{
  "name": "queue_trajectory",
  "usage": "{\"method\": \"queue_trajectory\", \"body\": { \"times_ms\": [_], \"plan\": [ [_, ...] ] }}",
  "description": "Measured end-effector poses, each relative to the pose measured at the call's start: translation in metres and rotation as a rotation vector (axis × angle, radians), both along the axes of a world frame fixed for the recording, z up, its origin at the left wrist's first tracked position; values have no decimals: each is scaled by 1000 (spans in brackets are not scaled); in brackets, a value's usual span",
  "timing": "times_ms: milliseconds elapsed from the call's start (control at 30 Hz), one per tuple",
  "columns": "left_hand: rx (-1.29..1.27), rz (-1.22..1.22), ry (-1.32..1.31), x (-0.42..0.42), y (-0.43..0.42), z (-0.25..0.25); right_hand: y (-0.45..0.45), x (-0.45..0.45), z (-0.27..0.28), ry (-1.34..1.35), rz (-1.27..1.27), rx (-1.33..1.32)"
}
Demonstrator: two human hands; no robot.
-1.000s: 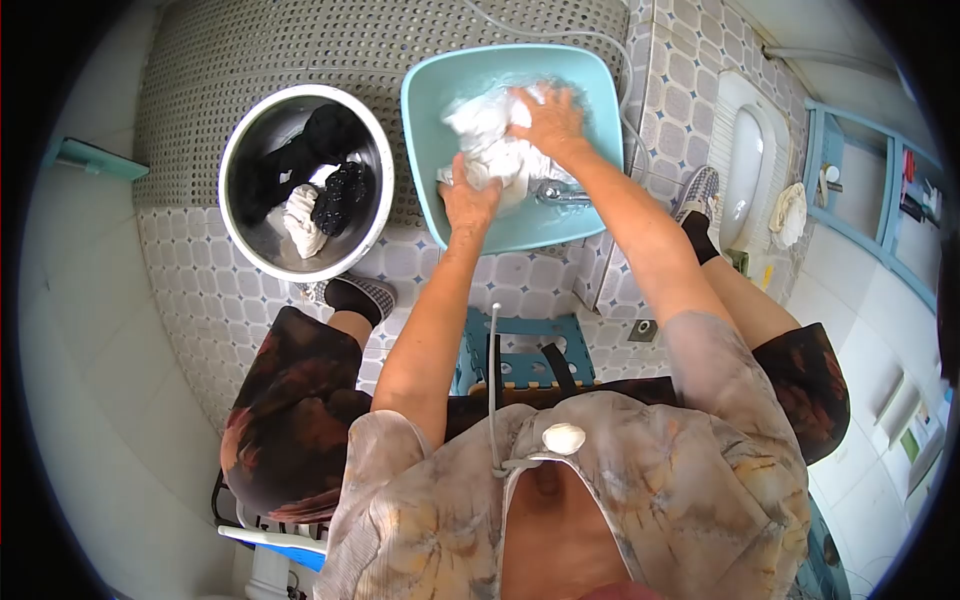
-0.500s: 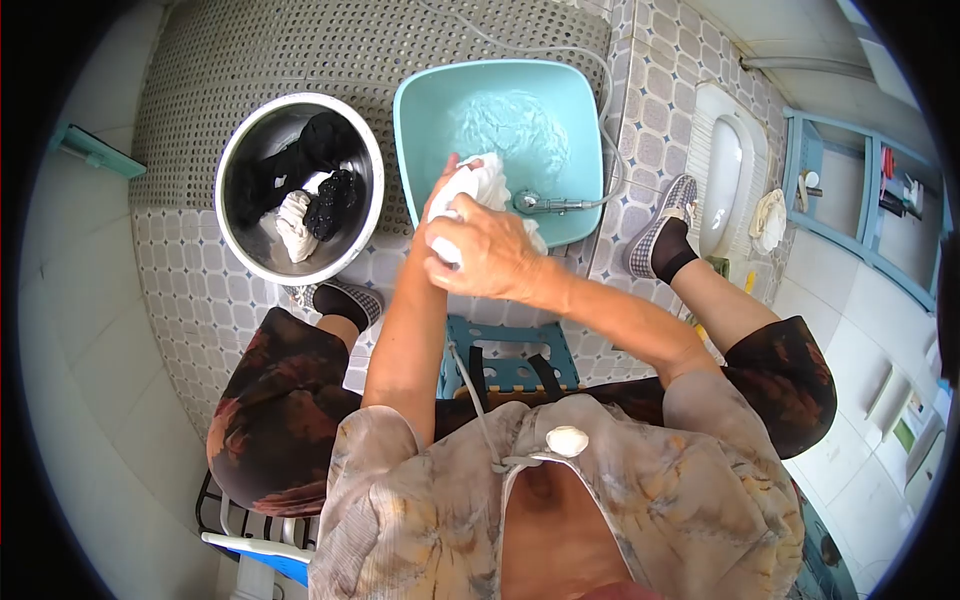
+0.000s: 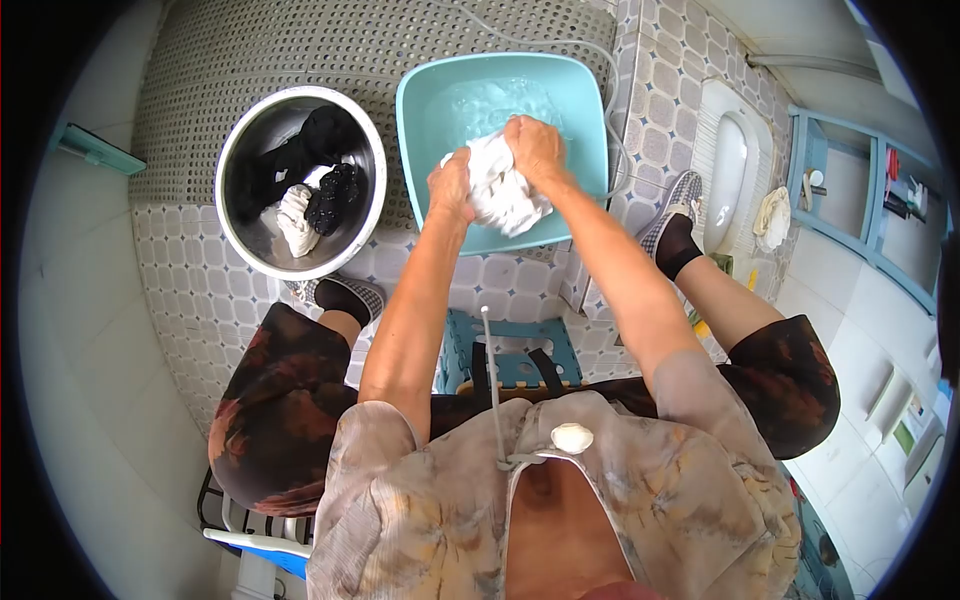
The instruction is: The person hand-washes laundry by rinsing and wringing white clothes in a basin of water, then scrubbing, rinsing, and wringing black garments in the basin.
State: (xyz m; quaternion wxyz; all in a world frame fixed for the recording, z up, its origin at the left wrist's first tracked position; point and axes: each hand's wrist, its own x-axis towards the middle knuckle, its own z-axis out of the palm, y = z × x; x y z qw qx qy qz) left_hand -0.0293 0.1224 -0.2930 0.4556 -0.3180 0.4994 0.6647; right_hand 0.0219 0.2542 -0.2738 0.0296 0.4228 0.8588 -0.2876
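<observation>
A bunched white cloth [image 3: 500, 190] hangs between my two hands, over the near half of a turquoise basin [image 3: 415, 110] with water [image 3: 505, 95] in it. My left hand [image 3: 452, 183] grips the cloth's left side, fingers curled round it. At its upper right my right hand [image 3: 535, 148] is closed on the fabric. The cloth and hands hide the shower head in the basin. What kind of garment the cloth is, I cannot make out.
Left of the turquoise basin stands a steel bowl [image 3: 375, 190] with black clothing [image 3: 320, 140] and a white bundle [image 3: 296, 220]. A hose [image 3: 560, 48] curves behind the basin. A squat toilet [image 3: 728, 170] and blue shelf [image 3: 868, 215] are at right; a blue stool [image 3: 520, 345] lies below.
My right hand has moved up and right, away from my left hand, over the basin. The white cloth is now spread between both hands instead of being bunched at the left hand.
</observation>
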Motion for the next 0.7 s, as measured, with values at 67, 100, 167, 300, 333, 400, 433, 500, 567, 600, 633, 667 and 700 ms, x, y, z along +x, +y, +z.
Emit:
{"method": "queue_trajectory", "body": {
  "times_ms": [67, 100, 167, 300, 333, 400, 433, 500, 567, 600, 633, 667, 700],
  "plan": [
    [-19, 96, 94, -2, -2, 2, 29, 5, -25, -89, -70, -2],
    [-27, 147, 143, -5, -2, 1, 46, 6, -40, -100, -120, -28],
    [-190, -3, 399, -2, -4, -3, 49, 5, -48, -110, -184, -31],
    [-526, -459, 804, 21, -3, 7, 10, 16, -42, -226, 0, 45],
    [-555, -514, 840, 30, -5, 3, -4, 24, -42, -249, 137, 79],
    [-587, -574, 843, 35, -11, -5, -4, 31, -46, -288, 413, 193],
    [-571, -560, 799, 35, -13, -9, 6, 28, -44, -287, 334, 150],
    [-536, -539, 717, 33, -17, -11, 22, 18, -39, -285, 165, 62],
    [-415, -423, 514, 29, -18, -7, 19, 16, -48, -153, 47, 45],
    [-307, -309, 377, 27, -16, 3, 14, 12, -48, -105, 2, 8],
    [-197, -198, 236, 24, -13, 11, 15, 9, -48, -61, -40, -29],
    [-192, -160, 126, 19, -10, 17, 20, 19, -44, -21, 49, -230],
    [13, -106, 5, 13, -15, 8, 13, 20, -19, -7, 134, -291]
  ]
}}
